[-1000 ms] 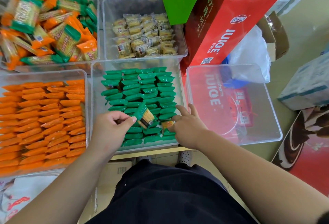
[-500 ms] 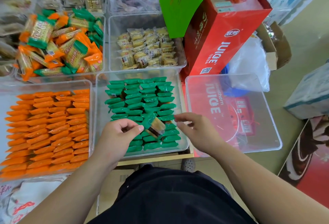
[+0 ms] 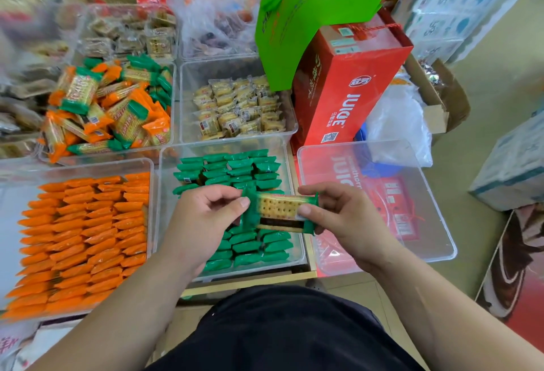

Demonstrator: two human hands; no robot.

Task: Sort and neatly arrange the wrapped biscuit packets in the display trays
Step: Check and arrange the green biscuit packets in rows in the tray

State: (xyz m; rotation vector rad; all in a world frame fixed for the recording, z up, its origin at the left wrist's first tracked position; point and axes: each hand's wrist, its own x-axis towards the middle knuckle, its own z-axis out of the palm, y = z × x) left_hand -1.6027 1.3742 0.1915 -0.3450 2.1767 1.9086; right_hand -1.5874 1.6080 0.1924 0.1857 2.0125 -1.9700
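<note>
**Holding one green packet over the sorted tray**

Both grips grasp a single green-wrapped biscuit packet point(image 3: 281, 213), held level above the near half of the clear tray point(image 3: 164, 208) of green packets point(image 3: 235, 169). The left grip point(image 3: 203, 217) pinches the packet's 9 o'clock end between thumb and forefinger. The right grip point(image 3: 344, 217) pinches its 3 o'clock end, thumb on top. Hands and packet hide the tray's middle rows.

At 9 o'clock of this tray lie rows of orange packets point(image 3: 82, 238), their left edge cut off by the frame. At 10 o'clock is a heap of mixed orange and green packets point(image 3: 109, 111). At 3 o'clock stands another see-through tray point(image 3: 435, 255); the print seen through it is hard to read. Goods at 11 o'clock are blurred.
</note>
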